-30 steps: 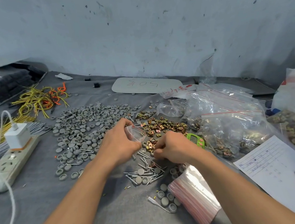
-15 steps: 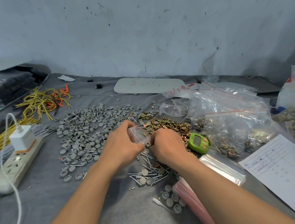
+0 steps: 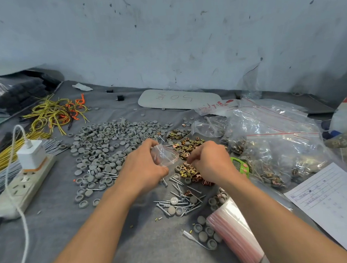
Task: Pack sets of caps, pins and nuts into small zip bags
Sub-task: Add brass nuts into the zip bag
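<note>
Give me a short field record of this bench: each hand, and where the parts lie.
left hand: holds small clear plastic zip bag
right hand: fingers curled at brass square nuts; whether it grips one is unclear
grey round caps: wide heap to the left of both hands
silver pins: loose pile nearer the person than the nuts
pink-striped stack of empty zip bags: near right, under the right forearm

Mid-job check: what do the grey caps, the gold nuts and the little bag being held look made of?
The grey caps look like moulded plastic or rubber: matte, uniform grey. The nuts seem plated metal: brassy-gold glints. The bag is thin clear plastic film: glossy, crinkled, see-through.
</note>
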